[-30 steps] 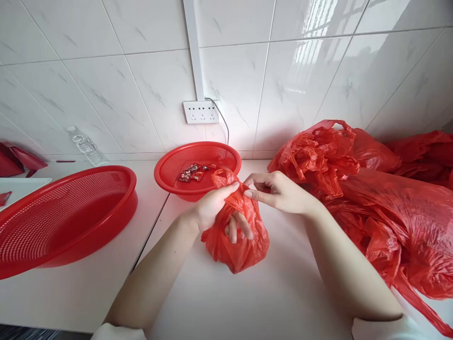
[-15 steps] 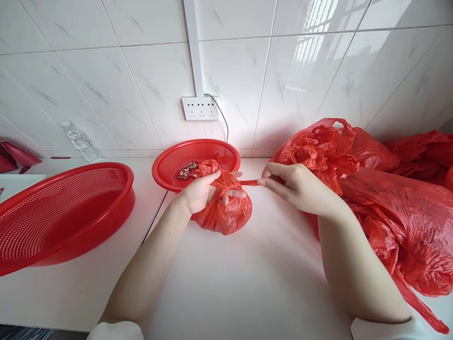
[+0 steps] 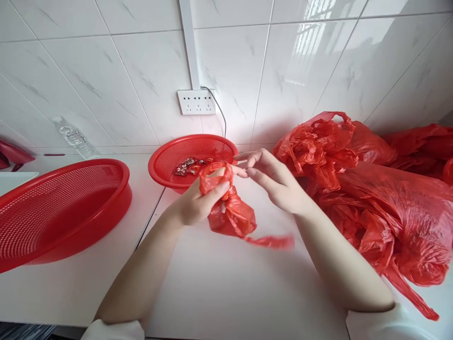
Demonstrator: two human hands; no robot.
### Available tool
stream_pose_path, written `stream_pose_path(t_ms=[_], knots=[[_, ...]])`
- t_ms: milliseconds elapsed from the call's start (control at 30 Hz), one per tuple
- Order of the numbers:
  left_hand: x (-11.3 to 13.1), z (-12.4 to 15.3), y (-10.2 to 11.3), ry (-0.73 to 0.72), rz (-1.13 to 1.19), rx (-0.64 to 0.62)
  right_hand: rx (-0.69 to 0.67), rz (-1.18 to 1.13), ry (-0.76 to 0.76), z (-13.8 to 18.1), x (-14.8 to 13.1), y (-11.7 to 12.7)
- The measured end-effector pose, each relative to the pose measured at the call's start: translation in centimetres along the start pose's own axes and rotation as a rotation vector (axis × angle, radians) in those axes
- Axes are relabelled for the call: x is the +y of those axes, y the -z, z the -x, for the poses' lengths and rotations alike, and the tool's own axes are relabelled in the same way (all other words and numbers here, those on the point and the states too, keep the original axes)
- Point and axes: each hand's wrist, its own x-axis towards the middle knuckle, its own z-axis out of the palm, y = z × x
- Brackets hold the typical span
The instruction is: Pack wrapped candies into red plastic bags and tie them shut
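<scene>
My left hand [image 3: 198, 200] grips the gathered neck of a small red plastic bag [image 3: 231, 218] above the white table. The bag's full end hangs below my fingers, and a blurred loose strip trails from it to the right. Just right of the bag, my right hand [image 3: 272, 179] is raised with its fingers apart, its fingertips close to those of my left hand. Behind the hands stands a round red plastic basket [image 3: 159, 172] with several small dark red wrapped packets [image 3: 187, 166] in it, partly hidden by the bag and my left hand.
A larger red basket [image 3: 116, 208] stands at the left. Red plastic bags [image 3: 406, 203] are heaped along the right side. A clear plastic bottle [image 3: 78, 139] leans near the tiled wall, which carries a white socket panel [image 3: 197, 102].
My right hand has let go of the bag's stretched strip and moved left, up to my left hand. The strip now hangs loose below, and the bag has turned in my left hand.
</scene>
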Motion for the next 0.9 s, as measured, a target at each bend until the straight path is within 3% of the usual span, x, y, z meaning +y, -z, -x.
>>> stream_pose_path(t_ms=[100, 233, 300, 467, 600, 667, 800, 900], knots=[[-0.2, 0.0, -0.3, -0.139, -0.156, 0.154, -0.202, -0.253, -0.059, -0.3, 1.5, -1.3], [-0.9, -0.8, 0.0, -0.26, -0.235, 0.462, -0.154, -0.261, -0.107, -0.3, 3.1, -2.6], [-1.2, -1.2, 0.0, -0.274, -0.143, 0.526, -0.165, -0.297, -0.167, -0.3, 3.3, -2.7], [-1.6, -1.6, -0.6, -0.218, 0.181, 0.41, -0.188, -0.293, -0.277, -0.6, 2.7, -1.7], [-2.0, -1.7, -0.7, -0.165, 0.144, 0.363, -0.051, -0.211, -0.206, -0.9, 2.8, -0.8], [-2.4, -1.8, -0.4, -0.158, 0.063, 0.362, -0.046, -0.347, -0.267, -1.0, 2.9, -0.4], [-3.0, -2.0, -0.1, -0.191, 0.044, 0.284, -0.157, -0.802, -0.482, -1.1, 3.0, 0.0], [-3.2, -2.1, -0.2, -0.227, 0.082, 0.21, -0.156, -0.953, -0.527, -1.1, 3.0, 0.1]])
